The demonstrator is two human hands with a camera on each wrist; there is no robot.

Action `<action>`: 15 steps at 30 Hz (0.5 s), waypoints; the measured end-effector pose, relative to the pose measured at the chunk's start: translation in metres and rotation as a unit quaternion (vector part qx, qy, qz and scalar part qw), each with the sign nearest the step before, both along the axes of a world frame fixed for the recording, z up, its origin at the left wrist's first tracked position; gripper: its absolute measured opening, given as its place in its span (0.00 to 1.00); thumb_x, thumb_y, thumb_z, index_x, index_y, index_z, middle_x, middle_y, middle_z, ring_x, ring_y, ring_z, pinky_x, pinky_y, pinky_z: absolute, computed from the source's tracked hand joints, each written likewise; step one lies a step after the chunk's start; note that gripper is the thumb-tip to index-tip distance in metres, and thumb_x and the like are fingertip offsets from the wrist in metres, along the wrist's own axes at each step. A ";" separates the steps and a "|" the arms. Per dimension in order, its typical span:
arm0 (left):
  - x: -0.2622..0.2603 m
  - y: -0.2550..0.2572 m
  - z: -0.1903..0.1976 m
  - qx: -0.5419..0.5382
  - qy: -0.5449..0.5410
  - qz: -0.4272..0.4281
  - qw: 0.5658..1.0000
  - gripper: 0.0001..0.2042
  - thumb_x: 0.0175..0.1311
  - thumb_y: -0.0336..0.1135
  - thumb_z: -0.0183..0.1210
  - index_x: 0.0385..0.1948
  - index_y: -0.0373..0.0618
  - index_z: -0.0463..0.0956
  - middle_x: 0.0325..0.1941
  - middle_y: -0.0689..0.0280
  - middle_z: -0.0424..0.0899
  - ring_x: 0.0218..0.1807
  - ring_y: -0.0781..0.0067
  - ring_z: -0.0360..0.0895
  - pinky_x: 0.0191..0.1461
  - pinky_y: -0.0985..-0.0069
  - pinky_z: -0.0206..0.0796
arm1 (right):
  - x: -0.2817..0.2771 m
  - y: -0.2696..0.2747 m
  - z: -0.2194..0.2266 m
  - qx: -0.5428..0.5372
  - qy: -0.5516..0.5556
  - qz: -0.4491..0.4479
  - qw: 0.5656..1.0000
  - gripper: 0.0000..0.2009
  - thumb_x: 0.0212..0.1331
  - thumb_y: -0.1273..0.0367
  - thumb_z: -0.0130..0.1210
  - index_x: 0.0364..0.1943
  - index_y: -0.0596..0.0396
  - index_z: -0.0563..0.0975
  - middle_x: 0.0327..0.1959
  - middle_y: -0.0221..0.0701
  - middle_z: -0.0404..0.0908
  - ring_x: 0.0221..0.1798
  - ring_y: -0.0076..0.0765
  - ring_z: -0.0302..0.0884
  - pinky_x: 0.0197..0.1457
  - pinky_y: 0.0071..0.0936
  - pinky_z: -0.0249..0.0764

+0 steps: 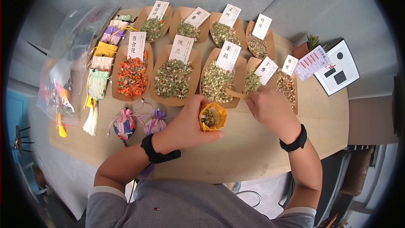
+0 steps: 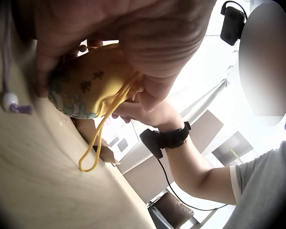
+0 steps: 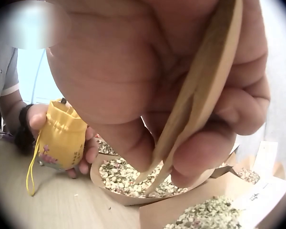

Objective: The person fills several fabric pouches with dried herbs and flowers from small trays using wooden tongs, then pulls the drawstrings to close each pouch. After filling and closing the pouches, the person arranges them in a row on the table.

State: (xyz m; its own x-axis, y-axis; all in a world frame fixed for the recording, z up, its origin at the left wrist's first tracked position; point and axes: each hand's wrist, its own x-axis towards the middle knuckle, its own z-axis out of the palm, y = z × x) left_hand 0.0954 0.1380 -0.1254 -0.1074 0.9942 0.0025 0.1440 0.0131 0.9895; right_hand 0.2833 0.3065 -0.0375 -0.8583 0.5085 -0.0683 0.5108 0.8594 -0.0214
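My left hand [image 1: 179, 124] grips a yellow drawstring pouch [image 1: 223, 114] from its left side, thumb and fingers round it, mouth turned up. Dried plant bits lie inside. The pouch [image 2: 105, 83] shows printed characters and a hanging yellow cord [image 2: 101, 136] in the left wrist view. My right hand [image 1: 272, 112] pinches wooden tongs [image 1: 237, 94]. In the right wrist view the tongs [image 3: 200, 90] reach down with their two tips at the pale dried flowers [image 3: 124, 176] in a brown paper tray [image 1: 241, 69], just beyond the pouch.
Several more paper trays hold herbs, including orange petals [image 1: 132, 76], each with a white label card [image 1: 182, 47]. Two small pouches [image 1: 124, 125] lie left of my left hand. Further left are a row of pouches [image 1: 98, 80] and a plastic bag [image 1: 55, 67]. A potted plant [image 1: 301, 50] stands right.
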 end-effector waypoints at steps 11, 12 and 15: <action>0.000 -0.001 -0.001 0.006 0.014 -0.007 1.000 0.40 0.50 0.41 0.79 0.57 0.34 0.60 0.53 0.57 0.71 0.54 0.71 0.75 0.58 0.71 0.72 | 0.002 -0.012 -0.006 -0.094 0.046 0.032 0.994 0.11 0.64 0.64 0.60 0.40 0.59 0.82 0.31 0.42 0.79 0.33 0.52 0.81 0.37 0.46 0.78; 0.000 -0.001 0.000 0.001 0.006 -0.008 1.000 0.40 0.50 0.40 0.79 0.57 0.34 0.59 0.53 0.57 0.71 0.55 0.71 0.75 0.58 0.71 0.72 | 0.002 -0.014 -0.006 -0.079 0.042 0.042 0.995 0.11 0.64 0.65 0.60 0.42 0.58 0.82 0.32 0.41 0.79 0.34 0.51 0.81 0.38 0.46 0.77; 0.001 -0.001 0.000 -0.006 -0.002 -0.003 1.000 0.39 0.49 0.39 0.80 0.58 0.37 0.61 0.53 0.60 0.72 0.55 0.73 0.74 0.59 0.73 0.70 | 0.001 -0.017 -0.008 -0.049 0.040 0.057 0.996 0.11 0.64 0.66 0.60 0.45 0.58 0.81 0.34 0.38 0.79 0.36 0.47 0.81 0.41 0.44 0.75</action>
State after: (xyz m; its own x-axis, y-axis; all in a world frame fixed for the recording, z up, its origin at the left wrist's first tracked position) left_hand 0.0968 0.1369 -0.1249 -0.1009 0.9949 -0.0093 0.1398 0.0235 0.9899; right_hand 0.2844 0.2890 -0.0459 -0.9151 0.4011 -0.0420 0.4028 0.9038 -0.1444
